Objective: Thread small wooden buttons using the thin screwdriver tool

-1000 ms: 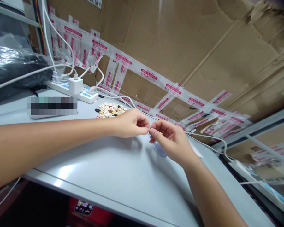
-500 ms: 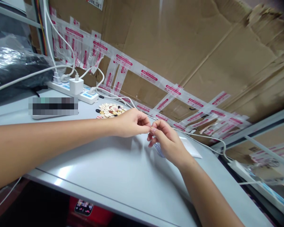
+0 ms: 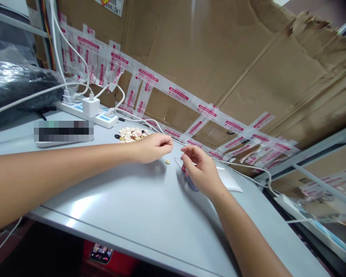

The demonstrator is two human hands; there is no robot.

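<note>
My left hand rests on the grey table with its fingers loosely curled and nothing in them. A small pale button lies loose on the table just right of its fingertips. My right hand is a short way to the right and holds a small clear bluish bag by its top, the bag's edge slanting toward the button. A pile of several pale and dark buttons lies just behind my left wrist.
A white power strip with a charger and white cables sits at the back left. A white flat device lies in front of it. Taped cardboard walls off the back. A flat clear packet lies to the right.
My hands were pinched together at one point; they have drawn apart. The small button now lies on the table between them. The view shifted slightly.
</note>
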